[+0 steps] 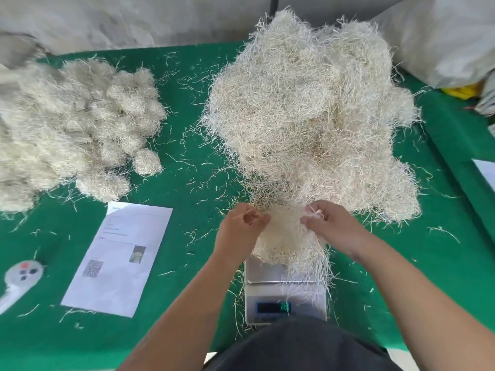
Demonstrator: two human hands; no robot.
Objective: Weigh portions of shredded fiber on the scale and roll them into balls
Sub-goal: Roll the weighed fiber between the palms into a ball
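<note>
A big loose heap of pale shredded fiber lies on the green table ahead of me. A small white scale with a lit display stands at the near edge. A portion of fiber hangs over the scale's platform, held up between my hands. My left hand pinches its left side with curled fingers. My right hand pinches its right side. Several rolled fiber balls are piled at the left.
A printed paper sheet lies left of the scale. A white remote-like device sits at the near left edge. Loose strands are scattered over the cloth. A white sack and a yellow object sit at the far right.
</note>
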